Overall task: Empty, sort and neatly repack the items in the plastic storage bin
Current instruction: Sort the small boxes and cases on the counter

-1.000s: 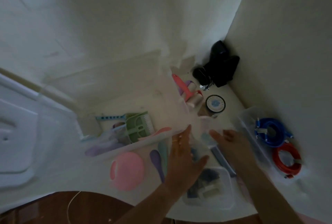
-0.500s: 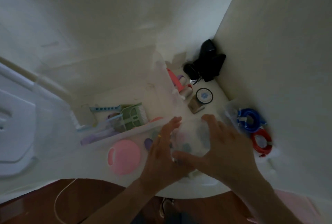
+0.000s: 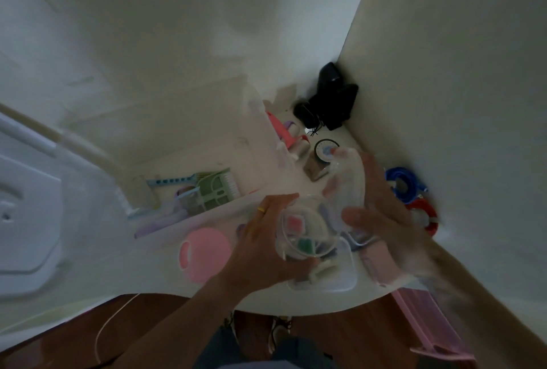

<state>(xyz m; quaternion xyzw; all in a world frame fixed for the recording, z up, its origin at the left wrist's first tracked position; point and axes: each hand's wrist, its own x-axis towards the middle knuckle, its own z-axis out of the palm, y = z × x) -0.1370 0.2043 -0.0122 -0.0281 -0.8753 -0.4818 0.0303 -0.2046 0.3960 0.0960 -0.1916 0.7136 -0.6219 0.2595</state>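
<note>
Now we see both hands busy over the white table (image 3: 165, 286).
Left hand (image 3: 260, 247) grips the round clear container (image 3: 305, 231); right hand (image 3: 381, 209) clutches its clear lid (image 3: 346, 188) beside the clear plastic storage bin (image 3: 207, 212).

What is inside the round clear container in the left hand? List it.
Through the round clear container, held by the left hand, a pink block and a green block show. Anything else inside is blurred or covered by the fingers.

white table (image 3: 260, 294) under bin (image 3: 189, 214), pink disc (image 3: 204, 253)
</note>
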